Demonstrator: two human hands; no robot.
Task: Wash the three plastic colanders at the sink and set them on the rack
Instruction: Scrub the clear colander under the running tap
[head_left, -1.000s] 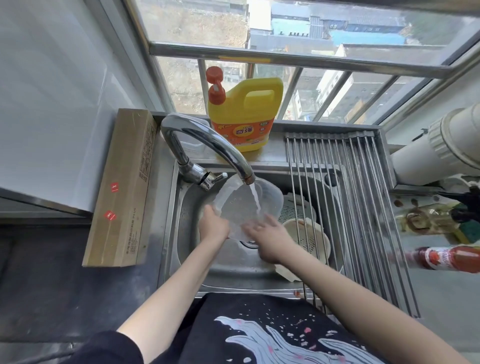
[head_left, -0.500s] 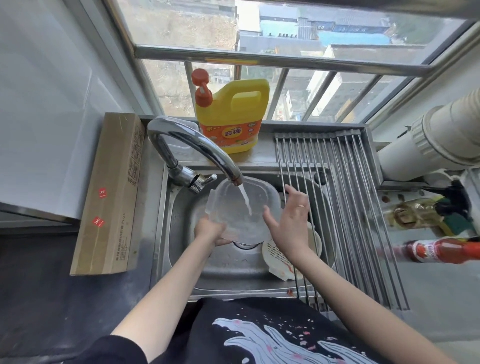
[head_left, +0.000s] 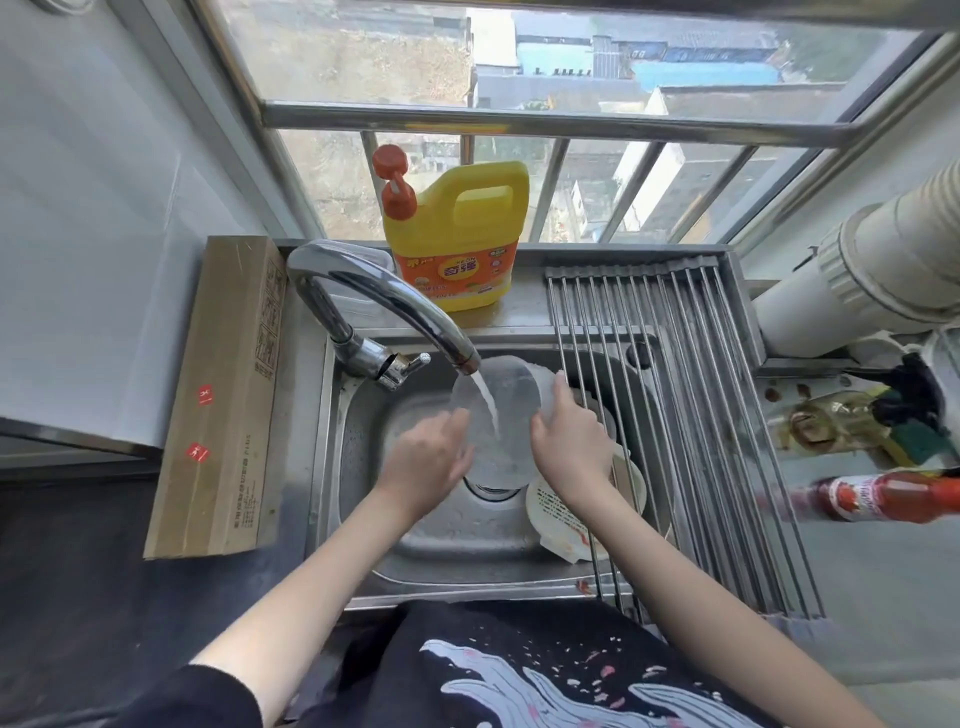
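Note:
I hold a translucent plastic colander (head_left: 506, 400) tilted under the running tap (head_left: 384, 306), over the steel sink (head_left: 358, 467). My left hand (head_left: 431, 457) grips its near left edge. My right hand (head_left: 569, 441) grips its right rim, fingers curled over the top. Water streams down onto the colander's face. A cream-white colander (head_left: 558, 519) lies in the sink at the right, partly under my right wrist and the rack (head_left: 691, 415). The roll-up steel rack spans the sink's right side with nothing on it.
A yellow detergent jug (head_left: 462, 239) with an orange pump stands on the ledge behind the tap. A long cardboard box (head_left: 223, 389) lies left of the sink. Right of the rack are a red sauce bottle (head_left: 883, 496), an oil bottle (head_left: 826, 421) and a white pipe (head_left: 883, 260).
My right hand has come up from the colander's lower edge to its right rim. The colander has turned more upright under the stream, and my left hand has shifted along its near edge.

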